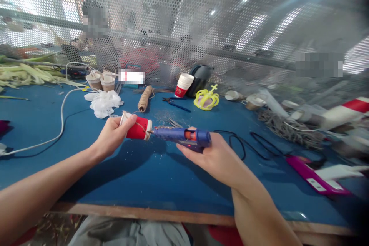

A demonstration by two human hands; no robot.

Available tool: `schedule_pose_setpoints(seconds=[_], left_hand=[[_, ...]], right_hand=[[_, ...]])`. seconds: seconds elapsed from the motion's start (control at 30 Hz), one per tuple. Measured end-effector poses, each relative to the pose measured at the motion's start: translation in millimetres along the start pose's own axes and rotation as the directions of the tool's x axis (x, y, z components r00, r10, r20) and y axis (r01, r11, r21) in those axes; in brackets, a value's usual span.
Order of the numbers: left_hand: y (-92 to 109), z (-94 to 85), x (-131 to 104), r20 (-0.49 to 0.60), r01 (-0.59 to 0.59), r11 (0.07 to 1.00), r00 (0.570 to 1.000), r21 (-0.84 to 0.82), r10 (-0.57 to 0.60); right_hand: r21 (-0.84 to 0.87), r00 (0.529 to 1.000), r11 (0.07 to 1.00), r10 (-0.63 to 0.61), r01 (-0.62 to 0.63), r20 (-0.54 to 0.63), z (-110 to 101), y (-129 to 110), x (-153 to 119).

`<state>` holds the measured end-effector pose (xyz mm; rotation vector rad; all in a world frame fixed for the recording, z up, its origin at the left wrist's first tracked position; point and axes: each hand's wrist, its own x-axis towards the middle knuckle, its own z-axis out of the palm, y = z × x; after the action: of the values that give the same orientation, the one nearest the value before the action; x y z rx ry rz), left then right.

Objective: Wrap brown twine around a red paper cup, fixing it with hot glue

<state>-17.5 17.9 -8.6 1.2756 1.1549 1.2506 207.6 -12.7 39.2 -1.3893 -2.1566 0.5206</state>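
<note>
In the head view, the left hand point(115, 132) is closed around a red paper cup with a white rim point(137, 128), tipped on its side, with a strand of thin tan twine point(141, 126) across it under the thumb. The right hand point(206, 152) is wrapped round a blue hot-glue gun with an orange part point(183, 135), its nozzle at the cup's end, just right of the left hand's grip. Beyond the cup lie a roll of tan twine point(145, 99) and, further left, a crumpled white plastic bag point(104, 103). Beyond the glue gun are blue-handled pliers point(177, 103), a stack of red-and-white paper cups point(183, 85) and a yellow crown-shaped piece point(206, 100). A magenta power strip point(315, 177) lies to the right of the right hand, on the blue tabletop point(138, 180).
</note>
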Motion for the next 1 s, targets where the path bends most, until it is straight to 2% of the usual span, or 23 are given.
schedule_pose_setpoints(seconds=[0.23, 0.77, 0.87, 1.0], left_hand=[[-1.9, -0.2, 1.2, 0.023, 0.012, 0.998, 1.0, -0.065, -0.011], [0.1, 3.2, 2.3, -0.011, 0.11, 0.979, 0.993, -0.174, -0.113], [-0.9, 2.1, 2.0, 0.004, 0.085, 0.985, 0.996, -0.148, -0.085], [-2.2, 0.2, -0.2, 0.009, -0.007, 1.0, 1.0, -0.02, 0.007]], right_hand=[[0.015, 0.999, 1.0, 0.013, -0.013, -0.043, 0.3, 1.2, 0.0], [-0.096, 0.999, 0.994, -0.05, 0.05, 0.005, -0.9, -4.0, -3.5], [-0.095, 0.999, 0.994, -0.049, 0.047, -0.022, -0.9, -2.4, -3.2], [-0.062, 0.998, 0.998, -0.031, 0.028, -0.052, -2.4, -0.5, -2.2]])
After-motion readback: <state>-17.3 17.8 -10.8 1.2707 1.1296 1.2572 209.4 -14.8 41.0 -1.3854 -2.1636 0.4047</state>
